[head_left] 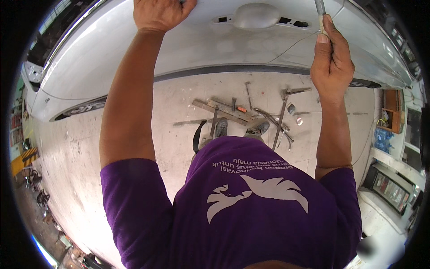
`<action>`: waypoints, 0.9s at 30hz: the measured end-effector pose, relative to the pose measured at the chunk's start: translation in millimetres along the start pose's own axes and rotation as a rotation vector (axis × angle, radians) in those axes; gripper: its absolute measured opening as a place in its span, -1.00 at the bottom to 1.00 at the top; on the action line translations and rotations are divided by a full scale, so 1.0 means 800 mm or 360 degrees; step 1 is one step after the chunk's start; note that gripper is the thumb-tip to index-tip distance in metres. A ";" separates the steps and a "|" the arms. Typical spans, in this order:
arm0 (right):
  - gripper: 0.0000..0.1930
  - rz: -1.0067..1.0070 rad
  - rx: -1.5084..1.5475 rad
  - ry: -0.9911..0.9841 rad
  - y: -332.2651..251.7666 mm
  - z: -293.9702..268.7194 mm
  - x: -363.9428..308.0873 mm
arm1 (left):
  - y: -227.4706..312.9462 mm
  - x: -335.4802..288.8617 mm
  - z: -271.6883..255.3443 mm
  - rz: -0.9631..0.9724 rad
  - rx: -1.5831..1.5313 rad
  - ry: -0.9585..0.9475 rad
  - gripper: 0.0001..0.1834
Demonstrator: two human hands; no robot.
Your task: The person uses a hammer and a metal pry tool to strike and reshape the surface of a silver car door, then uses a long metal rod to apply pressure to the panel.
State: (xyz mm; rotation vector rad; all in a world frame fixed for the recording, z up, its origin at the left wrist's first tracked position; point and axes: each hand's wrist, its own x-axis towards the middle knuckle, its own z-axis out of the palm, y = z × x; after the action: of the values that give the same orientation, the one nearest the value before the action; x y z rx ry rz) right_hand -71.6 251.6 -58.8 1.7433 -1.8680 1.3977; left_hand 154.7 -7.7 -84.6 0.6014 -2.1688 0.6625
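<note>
In the head view a white car side panel (201, 51) spans the top, with an oval handle recess (256, 16) between dark cut-outs. My left hand (160, 14) rests at the panel on the left; the upper edge cuts off its fingers, and a small dark bit shows beside the thumb. On the right, my right hand (332, 62) is closed round the pale lower end of a grey metal rod (320, 6), thumb and forefinger pressed along it. The rod's upper end runs out of view. A thin wire (293, 45) trails across the panel from near that hand.
Around my shoes on the pale floor lie wooden planks (224, 112), a hammer (234, 104), an orange piece (242, 109) and several metal bars (280, 119). A wooden shelf (391, 111) and blue plastic bottles (383, 140) stand at right. Assorted parts (41, 195) line the left side.
</note>
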 end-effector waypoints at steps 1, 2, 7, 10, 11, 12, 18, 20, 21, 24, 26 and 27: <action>-0.69 0.0022 -0.0028 -0.0058 -0.004 0.005 0.003 | -0.004 -0.007 -0.007 -0.0014 0.0022 -0.0014 -0.29; -0.70 0.0040 -0.0093 -0.0091 -0.004 0.006 0.008 | -0.005 -0.003 -0.005 -0.0014 0.0018 0.0006 -0.30; -0.73 0.0121 -0.0131 -0.0126 -0.012 -0.006 0.011 | 0.004 0.004 0.001 -0.0028 -0.0008 -0.0058 -0.29; -0.74 0.0099 -0.0058 -0.0109 -0.015 -0.008 0.024 | -0.004 -0.009 0.015 -0.0037 0.0010 0.0146 -0.35; -0.74 0.0071 -0.0018 -0.0024 -0.019 -0.008 0.024 | -0.006 -0.010 0.020 -0.0058 0.0023 0.0124 -0.34; -0.74 0.0053 0.0019 0.0053 -0.019 -0.009 0.022 | -0.004 -0.012 0.021 -0.0080 0.0028 0.0090 -0.34; -0.70 0.0047 -0.0021 -0.0022 -0.010 -0.013 0.019 | -0.001 -0.010 0.024 -0.0127 0.0028 0.0009 -0.33; -0.70 0.0088 -0.0088 -0.0047 -0.012 -0.014 0.017 | -0.001 -0.012 0.022 -0.0132 0.0039 -0.0025 -0.33; -0.70 0.0134 -0.0161 -0.0122 -0.006 -0.013 0.016 | -0.001 -0.012 0.023 -0.0131 0.0035 -0.0017 -0.33; -0.70 0.0074 -0.0163 -0.0060 -0.008 -0.016 0.023 | -0.002 -0.011 0.025 -0.0135 0.0042 -0.0017 -0.33; -0.70 -0.0003 -0.0110 0.0043 -0.009 -0.014 0.025 | -0.001 -0.012 0.023 -0.0148 0.0061 -0.0050 -0.33; -0.70 -0.0027 -0.0093 0.0078 -0.007 -0.011 0.022 | -0.001 -0.012 0.022 -0.0141 0.0050 -0.0032 -0.33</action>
State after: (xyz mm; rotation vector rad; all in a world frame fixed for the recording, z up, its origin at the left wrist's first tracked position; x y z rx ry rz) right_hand -75.4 247.3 -38.9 1.6783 -1.8451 1.3536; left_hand 151.0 -17.4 -101.9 0.7196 -2.1405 0.6465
